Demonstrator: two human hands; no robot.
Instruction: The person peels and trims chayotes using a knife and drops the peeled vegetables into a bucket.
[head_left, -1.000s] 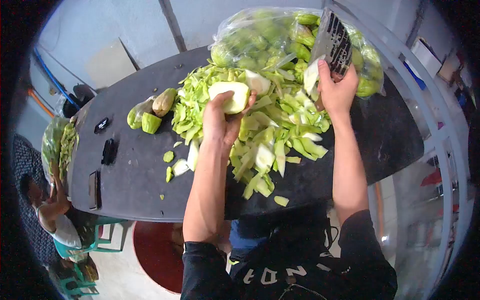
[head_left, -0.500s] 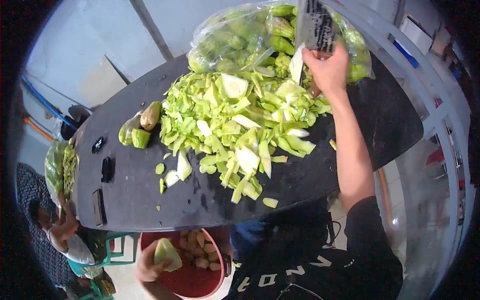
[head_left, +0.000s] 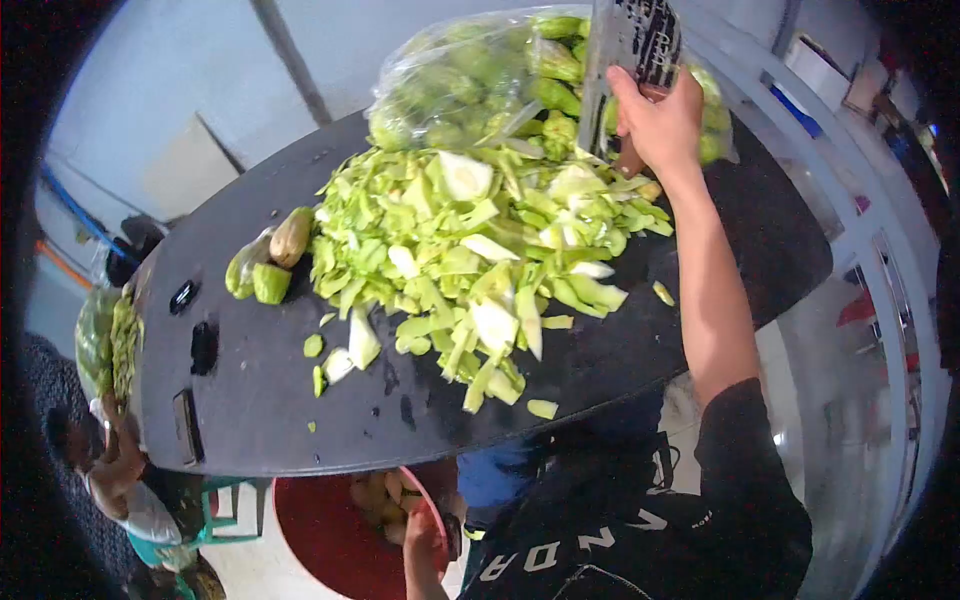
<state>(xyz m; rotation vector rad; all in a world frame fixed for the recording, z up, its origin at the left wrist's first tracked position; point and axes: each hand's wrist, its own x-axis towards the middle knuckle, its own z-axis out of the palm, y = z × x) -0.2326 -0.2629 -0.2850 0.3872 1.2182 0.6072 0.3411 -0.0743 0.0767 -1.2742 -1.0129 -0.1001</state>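
Note:
My right hand (head_left: 655, 125) grips the handle of a cleaver (head_left: 630, 45), its broad blade raised upright over the far side of a dark tabletop (head_left: 300, 400). A big heap of pale green peelings (head_left: 470, 250) covers the middle of the table just below that hand. My left hand (head_left: 418, 535) is down below the near table edge, on the rim of a red tub (head_left: 330, 535) that holds several peeled fruits (head_left: 385, 500). I cannot see whether its fingers hold anything.
A clear plastic bag of green fruits (head_left: 480, 70) lies at the table's far edge. A few cut pieces (head_left: 265, 260) sit at the left. Another person (head_left: 110, 470) sits at the lower left by a green chair (head_left: 215, 510) and another bag of greens (head_left: 110, 340).
My left hand took a peeled fruit off the heap, lowered it to the red tub, and no longer shows it. The cleaver stayed raised in my right hand.

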